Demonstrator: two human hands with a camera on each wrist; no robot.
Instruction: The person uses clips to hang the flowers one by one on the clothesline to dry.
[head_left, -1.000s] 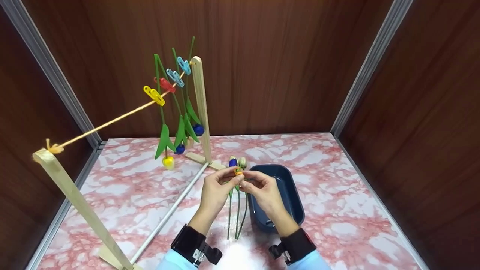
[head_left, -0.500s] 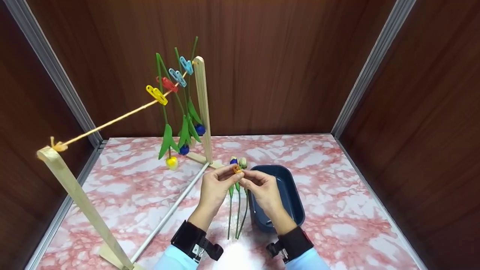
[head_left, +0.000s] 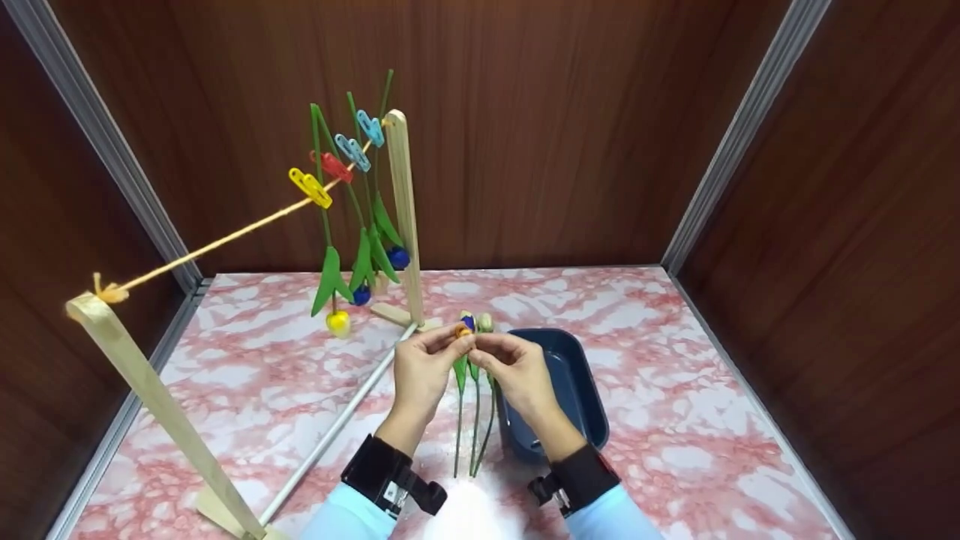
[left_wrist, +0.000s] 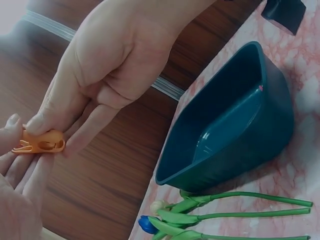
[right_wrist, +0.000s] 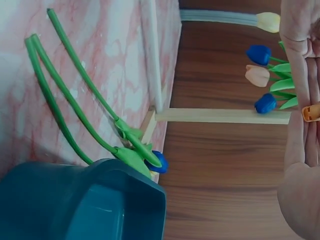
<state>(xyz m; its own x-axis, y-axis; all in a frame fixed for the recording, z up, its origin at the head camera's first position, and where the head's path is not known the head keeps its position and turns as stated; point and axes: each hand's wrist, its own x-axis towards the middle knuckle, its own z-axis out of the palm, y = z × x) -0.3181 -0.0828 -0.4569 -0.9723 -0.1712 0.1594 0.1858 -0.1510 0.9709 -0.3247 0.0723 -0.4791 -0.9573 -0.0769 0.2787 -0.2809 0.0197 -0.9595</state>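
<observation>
An orange clothespin (head_left: 463, 331) is held in the air between both hands, above the tulips on the table. My left hand (head_left: 424, 373) pinches it between thumb and fingers. From the other side, my right hand (head_left: 519, 375) grips it with its fingertips. The left wrist view shows the clothespin (left_wrist: 42, 143) lying across the fingers. Below the hands lie three artificial tulips, their green stems (head_left: 475, 427) toward me; a blue bloom (head_left: 468, 321) and a pale bloom (head_left: 485, 322) show, partly covered by the hands.
To the right stands a dark blue basin (head_left: 600, 424). On the left, a cord (head_left: 225, 241) runs between wooden posts (head_left: 169, 409), joined below by a white rod (head_left: 337, 427). Yellow (head_left: 310, 187), red and light-blue clothespins hold several tulips upside down, including a yellow one (head_left: 339, 324).
Both hands have shifted slightly left with the orange clothespin, which has turned a little between the fingers. The tulips on the table and the basin stay in place.
</observation>
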